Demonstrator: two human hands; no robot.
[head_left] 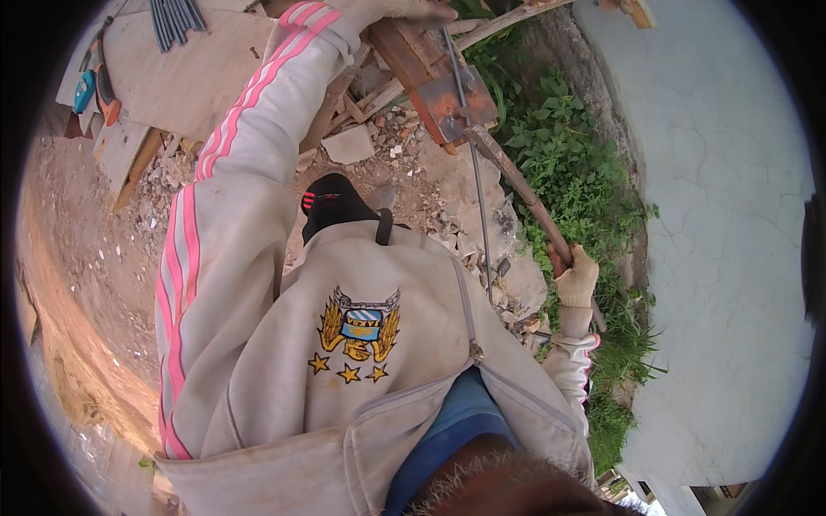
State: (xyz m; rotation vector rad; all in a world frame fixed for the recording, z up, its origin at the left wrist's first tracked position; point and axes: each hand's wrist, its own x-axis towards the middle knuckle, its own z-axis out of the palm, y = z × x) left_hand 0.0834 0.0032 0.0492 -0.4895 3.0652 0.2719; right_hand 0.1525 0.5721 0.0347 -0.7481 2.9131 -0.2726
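My right hand (pixel 576 277), in a light knit glove, is closed around the lower part of a long rusty rebar bending bar (pixel 520 185). The bar's upper end meets a thin steel rod (pixel 478 193) at a rusty metal plate (pixel 454 101). That plate is fixed on a wooden beam (pixel 400 47). At the top edge my left hand (pixel 417 10) lies over the beam, its fingers closed down on the rod's upper part; the picture's rim cuts off some of it. From the plate the rod hangs toward me, past my jacket's front.
A board (pixel 163 73) at the upper left bears a bundle of dark rods (pixel 176 21), an orange-handled tool (pixel 105 90) and a teal tape measure (pixel 84 91). Rubble (pixel 396 142) covers the ground below the beam. Green weeds (pixel 559 129) grow along a pale wall (pixel 705 215) on the right.
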